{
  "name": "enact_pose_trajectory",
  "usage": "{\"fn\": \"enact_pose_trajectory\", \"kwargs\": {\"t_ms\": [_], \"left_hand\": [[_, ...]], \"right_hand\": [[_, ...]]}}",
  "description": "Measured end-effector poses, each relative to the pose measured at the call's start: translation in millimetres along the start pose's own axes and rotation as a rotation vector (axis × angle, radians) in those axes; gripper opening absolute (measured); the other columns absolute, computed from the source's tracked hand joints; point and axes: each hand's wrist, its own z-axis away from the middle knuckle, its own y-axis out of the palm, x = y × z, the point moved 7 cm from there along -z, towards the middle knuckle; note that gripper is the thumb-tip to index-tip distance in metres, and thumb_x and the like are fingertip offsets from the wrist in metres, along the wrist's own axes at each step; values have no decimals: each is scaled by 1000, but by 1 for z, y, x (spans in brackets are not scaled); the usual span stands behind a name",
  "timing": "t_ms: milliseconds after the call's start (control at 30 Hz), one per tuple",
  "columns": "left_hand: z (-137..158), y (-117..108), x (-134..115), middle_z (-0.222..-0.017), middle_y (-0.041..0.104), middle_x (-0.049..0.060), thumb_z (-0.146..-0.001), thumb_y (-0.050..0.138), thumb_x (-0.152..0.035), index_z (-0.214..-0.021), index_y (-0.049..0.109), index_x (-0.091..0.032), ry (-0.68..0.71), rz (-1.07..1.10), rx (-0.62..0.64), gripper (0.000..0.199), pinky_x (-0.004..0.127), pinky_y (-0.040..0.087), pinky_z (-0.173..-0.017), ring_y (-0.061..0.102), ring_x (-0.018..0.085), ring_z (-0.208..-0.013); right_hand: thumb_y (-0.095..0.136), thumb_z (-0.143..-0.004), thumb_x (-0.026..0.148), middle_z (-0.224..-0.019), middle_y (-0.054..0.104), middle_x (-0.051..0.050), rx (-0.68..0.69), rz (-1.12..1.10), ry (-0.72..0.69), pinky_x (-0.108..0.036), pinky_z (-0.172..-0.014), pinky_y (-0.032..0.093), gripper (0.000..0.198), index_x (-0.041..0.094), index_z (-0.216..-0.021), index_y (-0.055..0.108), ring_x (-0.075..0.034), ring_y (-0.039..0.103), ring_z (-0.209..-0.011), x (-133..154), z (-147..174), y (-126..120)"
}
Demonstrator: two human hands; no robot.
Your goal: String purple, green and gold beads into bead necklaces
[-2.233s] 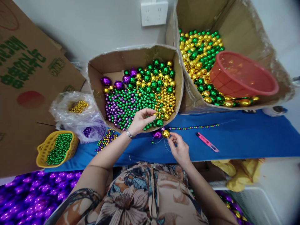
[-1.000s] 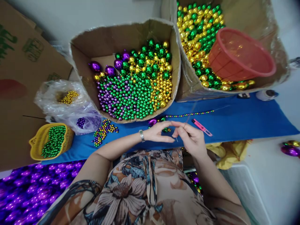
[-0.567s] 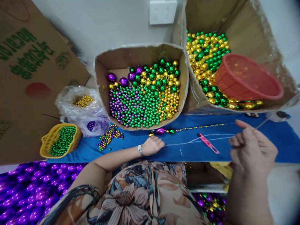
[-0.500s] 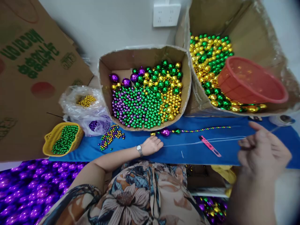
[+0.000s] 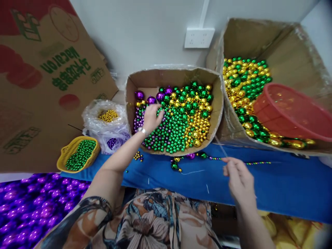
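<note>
My left hand (image 5: 152,118), wearing a watch, reaches into the middle cardboard box (image 5: 173,73), its thumb apart from its fingers, over small green and purple beads (image 5: 171,129). Whether the fingertips touch any bead is hidden. At the right, my right hand (image 5: 240,178) is closed in a pinch at the table's front. A thin pale thread (image 5: 221,147) runs up from its fingertips towards the box. Behind that hand lies a bead string (image 5: 212,158) with small multicoloured beads and larger purple, green and gold ones. A loose white thread end (image 5: 192,172) curves from its left part.
To the right, a large carton (image 5: 225,38) holds green and gold beads and a red basin (image 5: 275,100). A yellow basket (image 5: 61,155) of green beads and plastic bags (image 5: 90,119) stand left. Thread snippets (image 5: 207,188) lie on the blue cloth (image 5: 285,186). Purple balls (image 5: 38,207) fill the lower left.
My left hand has gone from the thread on the table up into the middle box. My right hand has moved left. The pink cutter no longer shows, and the view has shifted.
</note>
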Motion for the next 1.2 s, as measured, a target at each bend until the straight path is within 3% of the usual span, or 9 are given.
{"fn": "enact_pose_trajectory", "kwargs": {"t_ms": [67, 133, 267, 367, 467, 567, 700, 933, 1200], "left_hand": [[-43, 2, 43, -124, 56, 19, -87, 58, -30, -121, 56, -12, -186, -144, -15, 39, 48, 30, -108, 46, 33, -121], [-68, 11, 72, -128, 52, 23, -86, 57, -29, -127, 50, -6, -275, -272, 52, 49, 50, 25, -110, 39, 35, -125], [-80, 27, 90, -126, 51, 25, -81, 61, -28, -130, 48, -2, -325, -390, 215, 57, 52, 29, -106, 39, 39, -124], [-71, 20, 73, -126, 51, 21, -76, 65, -26, -129, 52, -9, -306, -227, 173, 57, 50, 36, -105, 46, 35, -120], [-44, 10, 39, -119, 58, 11, -73, 68, -29, -125, 57, -17, -268, 261, 151, 54, 43, 46, -98, 53, 27, -112], [6, 17, -5, -119, 60, 9, -70, 70, -30, -126, 56, -20, -320, 860, 386, 58, 34, 56, -77, 61, 21, -97], [65, 21, -44, -118, 63, 11, -67, 74, -28, -114, 56, -20, -442, 1271, 536, 51, 27, 56, -64, 66, 22, -95], [92, 25, -44, -131, 57, 13, -67, 76, -36, -113, 58, -19, -568, 1393, 522, 52, 36, 61, -74, 68, 26, -97], [96, 25, -42, -121, 62, 11, -70, 73, -33, -121, 59, -21, -562, 1374, 543, 55, 38, 61, -74, 69, 26, -96]], "right_hand": [[44, -96, 41, -63, 54, 1, 120, 9, 6, -24, -51, 45, 27, 22, -102, 63, -13, 56, -56, -2, 7, 23], [43, -97, 38, -64, 55, 1, 193, 10, -3, -24, -52, 47, 26, 24, -106, 62, -15, 58, -57, -1, 12, 40], [43, -97, 34, -64, 60, 1, 259, 70, -92, -27, -51, 48, 22, 28, -107, 61, -17, 60, -55, 12, 16, 62], [44, -96, 31, -76, 68, -1, 244, 126, -176, -28, -55, 52, 22, 27, -107, 62, -19, 66, -62, 20, 16, 67], [44, -96, 27, -94, 73, -4, 198, 160, -257, -30, -70, 56, 21, 24, -106, 63, -19, 70, -80, 26, 16, 66], [45, -96, 23, -100, 73, -6, 156, 182, -331, -30, -80, 55, 21, 22, -106, 63, -18, 70, -90, 31, 15, 65], [46, -96, 22, -96, 72, -5, 148, 251, -402, -29, -79, 54, 21, 21, -107, 64, -17, 69, -86, 33, 16, 67], [45, -96, 22, -89, 72, -4, 154, 282, -426, -29, -74, 52, 22, 22, -108, 64, -16, 68, -77, 33, 21, 63], [46, -96, 20, -86, 70, -4, 169, 320, -482, -27, -73, 50, 22, 21, -110, 63, -14, 65, -74, 32, 23, 61]]}}
